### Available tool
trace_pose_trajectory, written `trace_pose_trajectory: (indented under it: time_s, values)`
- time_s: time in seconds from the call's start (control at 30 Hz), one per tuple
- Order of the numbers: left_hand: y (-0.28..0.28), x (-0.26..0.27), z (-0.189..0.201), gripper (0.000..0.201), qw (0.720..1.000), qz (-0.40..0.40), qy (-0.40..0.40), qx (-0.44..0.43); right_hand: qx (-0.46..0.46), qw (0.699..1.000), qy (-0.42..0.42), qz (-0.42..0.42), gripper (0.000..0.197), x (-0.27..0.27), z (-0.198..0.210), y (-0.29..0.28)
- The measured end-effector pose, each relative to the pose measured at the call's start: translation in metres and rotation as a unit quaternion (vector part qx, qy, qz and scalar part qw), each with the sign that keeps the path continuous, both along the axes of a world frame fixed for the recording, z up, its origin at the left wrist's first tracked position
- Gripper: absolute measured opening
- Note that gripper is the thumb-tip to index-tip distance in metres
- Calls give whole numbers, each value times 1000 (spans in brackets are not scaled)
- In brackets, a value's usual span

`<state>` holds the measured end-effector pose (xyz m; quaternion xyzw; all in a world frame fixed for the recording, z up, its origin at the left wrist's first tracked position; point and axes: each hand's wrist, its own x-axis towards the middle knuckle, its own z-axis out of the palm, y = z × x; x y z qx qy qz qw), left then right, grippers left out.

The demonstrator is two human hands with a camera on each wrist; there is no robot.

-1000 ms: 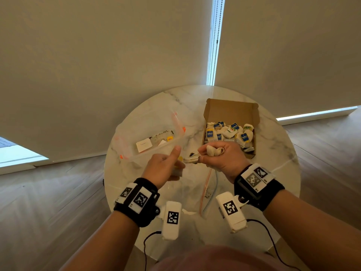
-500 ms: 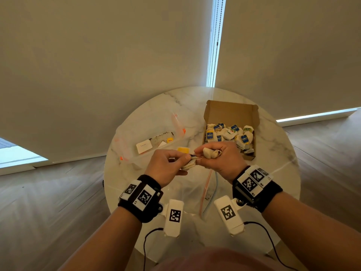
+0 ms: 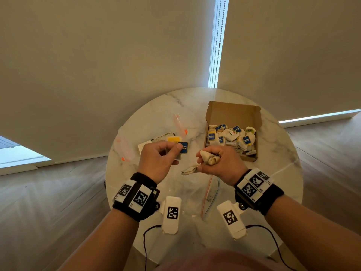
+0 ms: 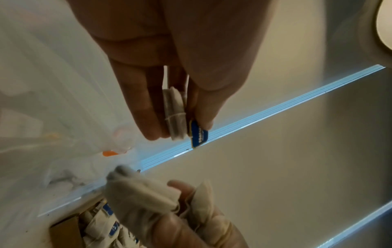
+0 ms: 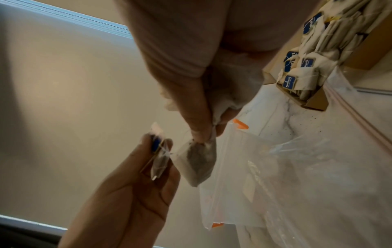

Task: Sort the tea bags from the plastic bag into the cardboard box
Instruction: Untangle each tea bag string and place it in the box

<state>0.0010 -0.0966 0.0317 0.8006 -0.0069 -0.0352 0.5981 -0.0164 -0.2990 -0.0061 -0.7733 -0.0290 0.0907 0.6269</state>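
My left hand [image 3: 158, 160] is pinching a blue-tagged tea bag [image 4: 175, 115]; my right hand [image 3: 220, 163] is clutching several tea bags [image 3: 207, 160], tag writing unreadable.

- Left hand [image 3: 156, 160] pinches a blue-tagged tea bag [image 3: 182, 148] above the round table [image 3: 273, 169].
- Right hand [image 3: 220, 163] grips several tea bags [image 3: 205, 160] beside the cardboard box [image 3: 234, 114].

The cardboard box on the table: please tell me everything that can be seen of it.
The cardboard box is a shallow brown tray of plain corrugated card with its lid flap standing up at the far side. It lies open on the round marble table, on the person's right, just beyond the right hand, which does not touch it. It is filled with a loose pile of pale tea bags, many with blue paper tags.
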Motion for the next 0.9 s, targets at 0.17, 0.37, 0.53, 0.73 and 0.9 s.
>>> trace_pose_trajectory:
  time_s: [0.17, 0.37, 0.53, 0.73, 0.9]
  values:
    - [15, -14, -1, 26, 985, -147, -52, 76, 29, 999, -1, -40, 31, 2, 4, -6]
    - [13, -2, -8, 12, 976, -77, -89, 182, 35, 999, -37, -14, 31, 7, 19, -4]
    - [5, 8, 1, 10, 979, -166, -22, 118, 38, 997, -60, 29, 32, 7, 28, -4]
    - [4, 10, 2, 2, 983, -161, 25, 79, 64, 996, -60, 22, 29, 7, 28, -5]
    - [6, 6, 10, 5, 984, -110, -68, 122, 131, 988, 5, -76, 11, 8, 20, -5]
